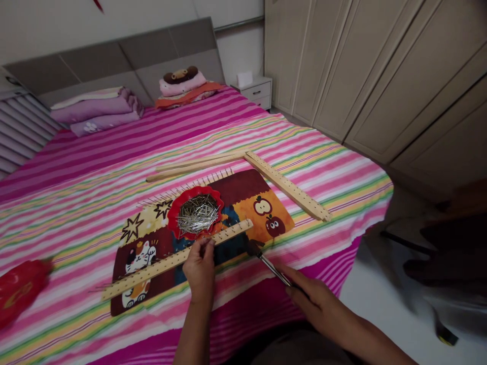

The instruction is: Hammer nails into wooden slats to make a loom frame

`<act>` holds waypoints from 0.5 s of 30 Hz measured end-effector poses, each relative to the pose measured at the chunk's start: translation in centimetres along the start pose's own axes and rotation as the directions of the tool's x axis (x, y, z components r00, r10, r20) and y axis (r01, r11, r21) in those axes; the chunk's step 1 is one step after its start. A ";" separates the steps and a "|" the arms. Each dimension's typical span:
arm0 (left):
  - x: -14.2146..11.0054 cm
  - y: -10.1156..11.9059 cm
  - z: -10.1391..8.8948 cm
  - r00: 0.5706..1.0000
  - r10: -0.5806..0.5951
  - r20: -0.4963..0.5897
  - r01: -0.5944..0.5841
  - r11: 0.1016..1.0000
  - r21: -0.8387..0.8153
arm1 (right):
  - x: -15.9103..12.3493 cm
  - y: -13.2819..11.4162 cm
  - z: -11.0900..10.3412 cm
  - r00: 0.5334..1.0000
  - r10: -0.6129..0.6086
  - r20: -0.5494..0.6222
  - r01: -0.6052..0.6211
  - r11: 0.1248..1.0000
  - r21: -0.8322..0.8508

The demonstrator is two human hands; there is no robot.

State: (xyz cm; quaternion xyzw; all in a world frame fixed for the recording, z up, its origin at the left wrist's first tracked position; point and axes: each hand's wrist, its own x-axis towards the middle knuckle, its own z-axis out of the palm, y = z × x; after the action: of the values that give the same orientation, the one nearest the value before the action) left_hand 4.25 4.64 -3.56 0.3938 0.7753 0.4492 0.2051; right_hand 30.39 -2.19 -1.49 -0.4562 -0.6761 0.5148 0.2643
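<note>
My right hand (310,294) is wrapped round the handle of a hammer (276,269); the dark head is low, just past the strip's right end. Across a colourful cartoon mat (228,253) lies a pale wooden strip (163,264) with rows of holes. Several thin nails stand in the strip's right part, and some stick out near its left end. My left hand (201,268) is pinched closed at the strip's upper edge; what is between its fingertips is too small to make out. Right behind that hand sits a red scalloped bowl (173,223) full of loose nails (198,215).
Behind the bowl, another strip (220,176) bristles with upright nails. More wooden strips (287,185) lie at the mat's right and back. A red bag (23,289) rests at the left on the striped bedspread (342,177). Folded bedding (99,109) is by the headboard.
</note>
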 end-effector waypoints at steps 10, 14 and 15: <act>0.1 -0.6 0.4 0.925 0.380 0.003 -0.375 0.911 0.173 | 0.1 -1.1 0.1 1.000 -0.003 -0.028 0.004 0.999 0.035; 0.1 -0.9 0.5 0.901 0.434 0.005 -0.427 0.885 0.184 | 1.2 -3.8 -0.3 0.999 -0.054 0.001 0.054 0.999 0.002; 0.1 -1.0 0.5 0.897 0.442 0.003 -0.435 0.881 0.184 | 1.7 -4.6 -0.3 0.998 -0.069 0.013 0.069 0.998 -0.012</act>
State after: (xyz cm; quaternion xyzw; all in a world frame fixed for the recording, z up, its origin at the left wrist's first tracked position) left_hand 4.13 4.72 -4.66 0.5669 0.7073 0.4197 0.0465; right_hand 28.32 -0.81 2.71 -0.4309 -0.6962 0.5041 0.2748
